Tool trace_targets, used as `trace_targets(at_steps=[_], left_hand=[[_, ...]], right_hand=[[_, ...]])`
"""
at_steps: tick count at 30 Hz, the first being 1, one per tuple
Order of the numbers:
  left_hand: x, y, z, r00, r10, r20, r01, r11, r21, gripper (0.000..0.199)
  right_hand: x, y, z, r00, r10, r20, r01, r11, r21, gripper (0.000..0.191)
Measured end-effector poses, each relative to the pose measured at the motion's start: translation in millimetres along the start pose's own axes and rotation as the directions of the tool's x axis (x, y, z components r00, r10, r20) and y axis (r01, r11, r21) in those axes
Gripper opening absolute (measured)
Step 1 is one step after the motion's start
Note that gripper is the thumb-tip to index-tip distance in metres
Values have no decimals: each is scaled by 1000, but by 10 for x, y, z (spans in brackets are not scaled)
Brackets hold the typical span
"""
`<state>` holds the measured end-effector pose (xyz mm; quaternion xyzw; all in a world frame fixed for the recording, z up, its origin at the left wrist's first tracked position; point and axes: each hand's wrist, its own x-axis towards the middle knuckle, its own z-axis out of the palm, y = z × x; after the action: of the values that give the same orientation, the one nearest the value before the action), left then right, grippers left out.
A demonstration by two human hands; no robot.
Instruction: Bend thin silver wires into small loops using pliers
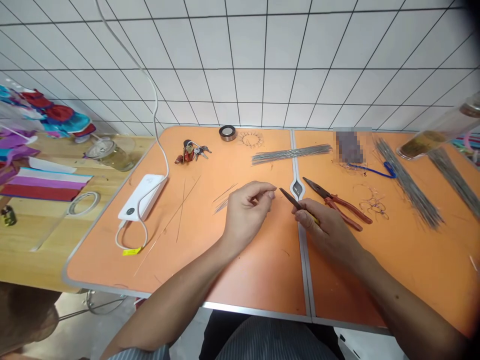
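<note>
Orange folding table [258,285] with metal rods [290,154], pliers [339,205], power bank [141,197], keys [191,151]

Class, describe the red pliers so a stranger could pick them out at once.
On the orange table, find the metal seam down its middle. Just right of it, beside the right hand, lie the pliers, their red grip standing out among grey wires.

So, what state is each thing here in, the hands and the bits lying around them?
Left hand, fingertips pinched together, anything held too thin to tell.
Right hand, closed around the tool.
Dark pointed yellow-handled tool, held in the right hand.
Red-handled black pliers, lying unheld on the orange table.
White rectangular power bank, lying flat, white cable attached.
Bundle of thin grey metal rods, lying straight.
</note>
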<state>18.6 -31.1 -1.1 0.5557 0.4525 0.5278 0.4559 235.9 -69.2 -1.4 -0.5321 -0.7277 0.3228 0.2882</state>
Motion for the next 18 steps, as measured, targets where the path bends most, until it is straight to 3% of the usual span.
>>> trace_targets(at_steps=[9,18], left_hand=[[-8,9,3,961,274,-27,-262,940,218,19],[-16,-44,11,882,471,2,-438,820,368,26]], right_hand=[[-29,16,104,977,-161,-137,109,940,-325,43],[-55,-89,133,957,-235,-169,149,901,-408,40]])
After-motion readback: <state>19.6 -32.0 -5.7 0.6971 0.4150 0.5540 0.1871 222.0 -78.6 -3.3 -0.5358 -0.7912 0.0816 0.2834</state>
